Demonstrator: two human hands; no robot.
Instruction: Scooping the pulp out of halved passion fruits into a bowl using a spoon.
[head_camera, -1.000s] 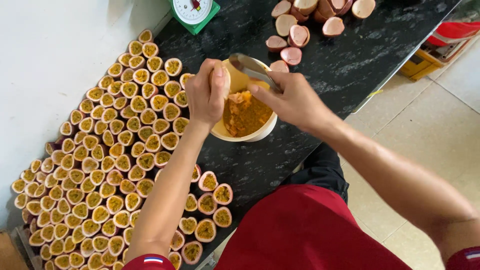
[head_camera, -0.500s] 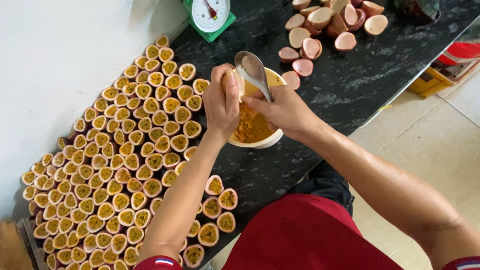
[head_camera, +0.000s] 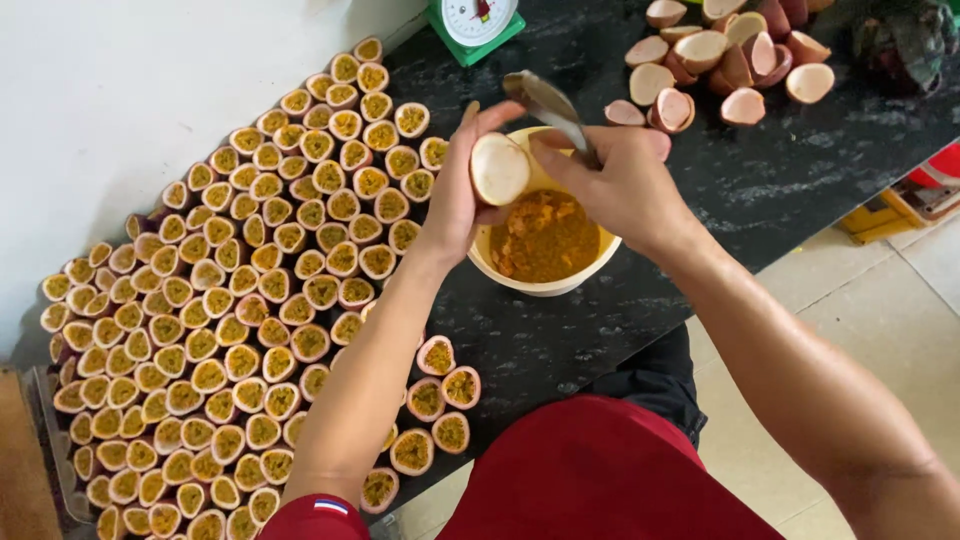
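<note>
Black counter; scooped passionfruit half (head_camera: 499, 168) shows bare white pith.

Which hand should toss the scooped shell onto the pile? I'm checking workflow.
Left, probably: the left hand already holds the empty shell; the right hand grips the spoon.

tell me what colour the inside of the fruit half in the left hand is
Creamy white, scooped clean: the passion fruit half in the left hand, head view.

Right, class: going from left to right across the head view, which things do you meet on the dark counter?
Rows of cut passion fruit halves → left hand holding a scooped-out half → cream bowl of pulp → right hand with a spoon → pile of empty shells.
</note>
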